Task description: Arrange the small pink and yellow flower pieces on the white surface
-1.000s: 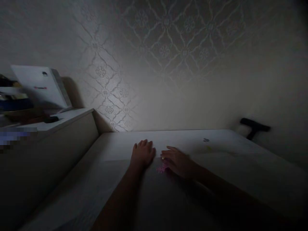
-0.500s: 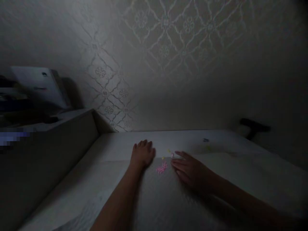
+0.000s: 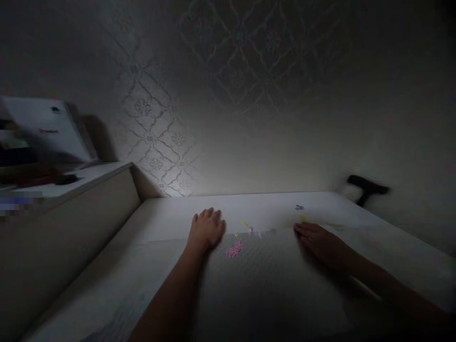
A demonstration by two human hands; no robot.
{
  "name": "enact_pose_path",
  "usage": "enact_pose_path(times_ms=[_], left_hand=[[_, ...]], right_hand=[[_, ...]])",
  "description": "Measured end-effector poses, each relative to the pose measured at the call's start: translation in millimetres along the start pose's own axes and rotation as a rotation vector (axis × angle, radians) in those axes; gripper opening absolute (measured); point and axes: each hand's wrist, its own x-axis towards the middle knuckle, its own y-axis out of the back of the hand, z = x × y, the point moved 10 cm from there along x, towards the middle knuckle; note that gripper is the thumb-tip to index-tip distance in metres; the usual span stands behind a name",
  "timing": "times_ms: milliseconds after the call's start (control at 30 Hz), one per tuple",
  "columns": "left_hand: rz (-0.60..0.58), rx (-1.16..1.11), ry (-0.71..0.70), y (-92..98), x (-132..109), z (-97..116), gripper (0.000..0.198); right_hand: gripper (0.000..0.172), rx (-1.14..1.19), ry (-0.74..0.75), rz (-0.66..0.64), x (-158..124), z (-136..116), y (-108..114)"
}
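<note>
The room is dim. My left hand [image 3: 206, 230] lies flat, palm down, fingers together, on a pale sheet [image 3: 270, 280] spread over a white table [image 3: 171, 213]. My right hand [image 3: 318, 242] also rests flat on the sheet, further right, fingers stretched out and holding nothing. Between the hands lies a small pink cluster of beads [image 3: 234, 249]. Just beyond it, near the sheet's far edge, sit a yellow bit [image 3: 245, 223] and a tiny pink bit [image 3: 251, 230]. Two more small pieces, one greyish [image 3: 299, 207] and one yellow [image 3: 302, 218], lie on the table ahead of my right hand.
A patterned wall [image 3: 171, 118] rises behind the table. At the left stands a higher shelf [image 3: 81, 178] with a white box [image 3: 46, 128] and dark items. A black handle-shaped object [image 3: 366, 187] sits at the table's far right corner.
My right hand has slid to the right along the sheet, away from the pink cluster, uncovering the small bits. The left hand stays put. The view has darkened.
</note>
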Motion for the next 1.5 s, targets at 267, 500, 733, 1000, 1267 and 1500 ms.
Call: enact_pose_path(times_ms=[267,500,733,1000,1267,1500], left_hand=[[-0.014,0.006,0.000,-0.5,0.8,1.4,0.048],[-0.026,-0.001,0.009,-2.8,1.3,-0.7,0.048],[-0.016,0.002,0.004,-1.6,1.3,0.2,0.048],[-0.020,0.006,0.004,-0.8,1.1,0.4,0.047],[-0.006,-0.002,0.001,-1.9,1.8,-0.3,0.048],[-0.002,0.005,-0.006,-1.3,1.6,0.4,0.047]], right_hand=[[0.041,-0.150,-0.142,-0.008,5.5,29.8,-17.0],[0.040,-0.163,-0.203,-0.030,9.3,41.1,-14.1],[0.040,-0.099,-0.198,0.019,4.9,38.8,-1.1],[0.042,0.013,-0.120,0.007,-13.0,7.2,8.4],[0.043,0.102,-0.070,-0.036,0.6,-35.6,9.3],[0.046,0.206,-0.044,-0.109,64.1,-73.6,-4.4]])
